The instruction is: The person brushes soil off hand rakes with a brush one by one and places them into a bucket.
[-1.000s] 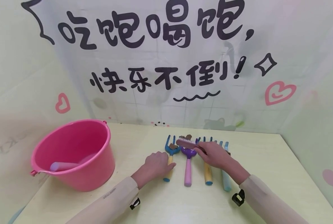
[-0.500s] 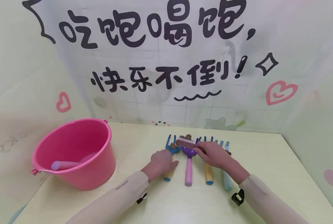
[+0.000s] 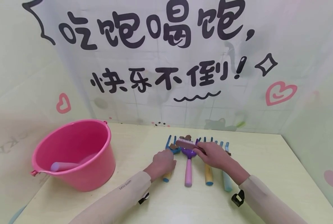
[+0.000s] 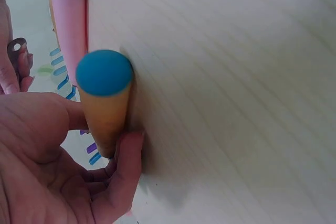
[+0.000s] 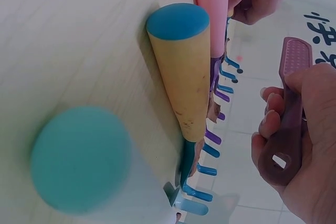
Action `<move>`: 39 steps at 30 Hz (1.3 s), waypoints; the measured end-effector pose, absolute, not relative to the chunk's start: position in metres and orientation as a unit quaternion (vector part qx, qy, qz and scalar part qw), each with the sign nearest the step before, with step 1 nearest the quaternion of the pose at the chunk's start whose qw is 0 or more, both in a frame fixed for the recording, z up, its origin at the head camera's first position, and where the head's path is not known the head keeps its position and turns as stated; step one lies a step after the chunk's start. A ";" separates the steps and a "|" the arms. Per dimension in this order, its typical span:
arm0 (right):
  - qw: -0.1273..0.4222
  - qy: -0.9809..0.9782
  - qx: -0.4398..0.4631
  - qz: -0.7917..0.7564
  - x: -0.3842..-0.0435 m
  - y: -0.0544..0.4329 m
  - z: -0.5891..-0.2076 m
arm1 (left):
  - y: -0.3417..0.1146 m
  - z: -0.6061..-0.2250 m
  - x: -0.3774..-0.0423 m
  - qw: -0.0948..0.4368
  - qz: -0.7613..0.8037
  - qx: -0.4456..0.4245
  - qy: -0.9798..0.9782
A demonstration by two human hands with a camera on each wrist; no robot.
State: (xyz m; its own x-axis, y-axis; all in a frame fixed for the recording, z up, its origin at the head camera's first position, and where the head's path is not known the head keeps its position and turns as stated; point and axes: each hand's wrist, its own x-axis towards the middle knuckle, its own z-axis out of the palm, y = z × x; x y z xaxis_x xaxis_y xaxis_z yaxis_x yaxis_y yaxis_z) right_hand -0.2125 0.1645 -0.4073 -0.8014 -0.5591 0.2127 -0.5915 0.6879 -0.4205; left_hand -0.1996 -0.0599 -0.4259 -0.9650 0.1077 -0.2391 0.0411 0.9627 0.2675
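In the head view my left hand (image 3: 163, 162) is at the leftmost hand rake (image 3: 167, 178), with a blue head and a wooden handle. Its thumb and fingers pinch that handle (image 4: 105, 114) from both sides in the left wrist view. My right hand (image 3: 213, 155) grips a brown brush (image 3: 186, 143), bristles up, above the purple-headed rake with a pink handle (image 3: 188, 174). The brush's handle (image 5: 286, 150) lies between thumb and curled fingers in the right wrist view. Brown scraps (image 3: 173, 146) lie on the rake heads.
Right of the purple rake lie another wooden-handled rake (image 3: 208, 175) and a pale blue one (image 3: 227, 182), partly under my right hand. A pink bucket (image 3: 106, 161) at the left holds a lilac-ended handle (image 3: 64, 166). A printed curtain (image 3: 155, 105) hangs behind the table.
My left hand has shifted slightly right and settled round the leftmost rake's handle. The right hand and brush have hardly moved.
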 end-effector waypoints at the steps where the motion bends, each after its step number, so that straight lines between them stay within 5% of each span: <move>1: 0.034 -0.918 0.313 0.240 -0.212 0.164 -0.407 | -0.060 -0.426 -0.200 0.131 0.136 0.035 0.981; 27: 0.041 -0.914 0.323 0.243 -0.213 0.168 -0.411 | -0.078 -0.420 -0.208 0.194 0.186 0.077 0.960; 39: 0.042 -0.913 0.324 0.245 -0.215 0.170 -0.415 | -0.096 -0.429 -0.199 0.182 0.345 0.072 0.918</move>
